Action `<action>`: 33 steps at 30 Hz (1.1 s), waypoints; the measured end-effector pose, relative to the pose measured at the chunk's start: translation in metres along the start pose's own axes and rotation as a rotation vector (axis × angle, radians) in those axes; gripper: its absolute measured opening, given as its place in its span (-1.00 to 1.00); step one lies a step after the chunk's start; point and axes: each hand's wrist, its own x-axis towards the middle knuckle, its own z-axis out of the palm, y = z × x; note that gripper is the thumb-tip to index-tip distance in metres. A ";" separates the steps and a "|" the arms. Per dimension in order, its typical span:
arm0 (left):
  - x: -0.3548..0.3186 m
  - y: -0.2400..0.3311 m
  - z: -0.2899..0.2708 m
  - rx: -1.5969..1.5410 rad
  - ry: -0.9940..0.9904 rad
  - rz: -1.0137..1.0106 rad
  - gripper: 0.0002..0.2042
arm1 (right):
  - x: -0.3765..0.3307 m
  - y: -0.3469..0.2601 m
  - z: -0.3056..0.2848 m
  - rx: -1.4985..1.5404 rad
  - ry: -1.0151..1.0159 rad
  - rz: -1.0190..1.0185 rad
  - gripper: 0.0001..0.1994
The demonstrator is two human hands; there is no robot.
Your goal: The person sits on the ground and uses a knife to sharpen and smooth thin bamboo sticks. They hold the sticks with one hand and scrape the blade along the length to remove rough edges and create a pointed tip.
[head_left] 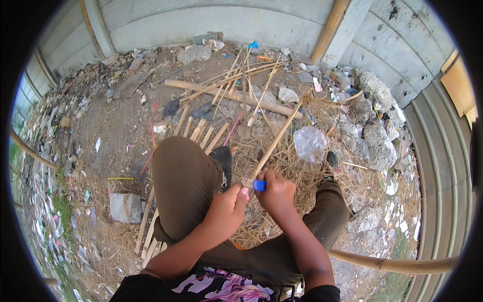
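Observation:
My right hand (276, 191) is closed around the blue handle (259, 185) of a small knife, above the space between my knees. The knife's short, dull blade (247, 182) points left toward my left hand (225, 211). That hand is closed at the near end of a long bamboo strip (277, 141), its thumb close to the blade. From my hands the strip slants away to the far right, ending near a tuft of pale fibres (308, 99). My fingers hide exactly where blade and strip meet.
Split bamboo strips (146, 221) lie beside and beyond my left knee (181, 186). Farther off, a thick bamboo pole (236, 98) lies under more strips. A clear plastic bag (309, 144), rubble (380, 146), a concrete block (126, 207) and shavings surround me. A wall (216, 20) stands behind.

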 end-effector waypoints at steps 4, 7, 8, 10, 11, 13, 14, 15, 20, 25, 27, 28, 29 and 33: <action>0.000 0.001 0.001 0.148 -0.001 -0.020 -0.76 | -0.001 0.005 0.007 -0.018 -0.038 0.030 -0.80; 0.001 0.004 0.004 0.188 0.038 0.027 -0.77 | -0.001 0.011 0.017 -0.176 -0.006 0.097 -0.79; 0.001 0.002 0.007 0.189 0.041 0.034 -0.77 | 0.000 0.016 0.018 -0.161 -0.021 0.137 -0.79; 0.001 -0.001 0.012 0.190 0.047 0.048 -0.76 | 0.008 0.027 0.018 -0.132 -0.051 0.219 -0.79; 0.001 -0.002 0.013 0.198 0.041 0.039 -0.78 | 0.011 0.030 0.019 -0.137 -0.075 0.249 -0.82; -0.001 -0.003 0.014 0.216 0.027 0.020 -0.80 | 0.018 0.037 0.022 -0.146 -0.122 0.311 -0.85; -0.012 -0.001 0.017 0.224 -0.048 -0.007 -0.81 | 0.034 0.060 0.024 -0.207 -0.153 0.575 -0.83; -0.030 0.003 0.022 0.232 -0.123 -0.033 -0.83 | 0.048 0.092 0.020 -0.266 -0.181 0.838 -0.79; -0.027 0.000 0.019 0.265 -0.262 0.015 -0.90 | 0.048 0.153 0.005 -0.353 0.024 0.848 -0.71; 0.016 0.021 -0.035 0.267 -0.392 -0.032 -0.87 | 0.014 0.165 -0.001 1.110 -0.220 0.938 -0.64; 0.035 0.023 -0.059 0.315 -0.411 -0.017 -0.87 | 0.014 0.136 -0.022 1.800 -0.495 0.927 -0.66; 0.045 0.024 -0.066 0.321 -0.449 -0.009 -0.87 | 0.011 0.131 -0.022 1.967 -0.596 0.912 -0.65; 0.051 0.030 -0.077 0.343 -0.474 -0.011 -0.85 | 0.013 0.118 -0.020 1.794 -0.664 0.930 -0.66; 0.113 0.038 -0.086 0.486 -0.489 0.034 -0.76 | -0.009 0.113 0.034 0.624 -0.895 0.733 -0.73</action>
